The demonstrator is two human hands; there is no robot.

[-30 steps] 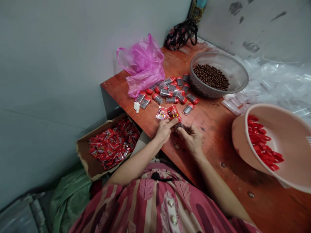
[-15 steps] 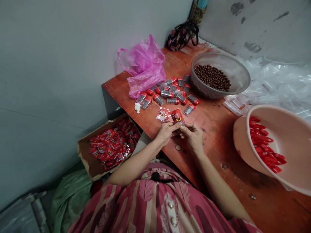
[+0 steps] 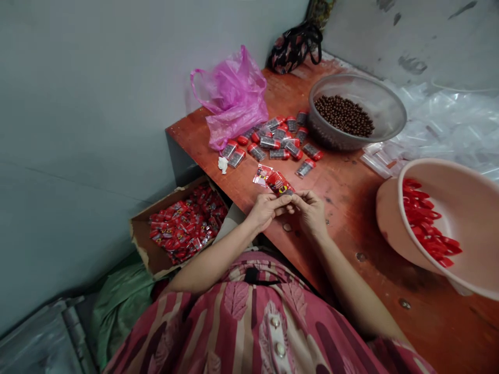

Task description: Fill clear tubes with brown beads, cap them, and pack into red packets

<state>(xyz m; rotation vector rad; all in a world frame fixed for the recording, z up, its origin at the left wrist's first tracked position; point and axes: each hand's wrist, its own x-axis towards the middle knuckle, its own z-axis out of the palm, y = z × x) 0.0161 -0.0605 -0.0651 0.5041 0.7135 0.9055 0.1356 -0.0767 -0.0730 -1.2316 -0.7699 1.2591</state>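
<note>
Between my two hands is a small red printed packet [image 3: 279, 183] with a yellow and black mark, its lower end pinched by the fingers. My left hand [image 3: 267, 210] is closed on its left side, thumb on top. My right hand [image 3: 312, 212] grips the right side between thumb and fingers. Just behind the packet lies another red and clear wrapper [image 3: 262, 175] on the table. Beyond it, several small clear containers [image 3: 279, 154] with red caps and dark contents are scattered. The lower part of the held packet is hidden by my fingers.
A grey bowl [image 3: 317, 122] holds brown beads; a pink basin [image 3: 393, 215] holds red plastic pieces. Clear plastic sleeves [image 3: 448, 124] lie at right. A pink bag [image 3: 237, 93] and floral pouch [image 3: 292, 49] stand behind. Below left, a cardboard box [image 3: 141, 234] holds red packets.
The red packet is now tilted to the left, over the edge of the wrapper behind it, and shows more of its printed face. Both hands still grip it. The whole view has shifted slightly.
</note>
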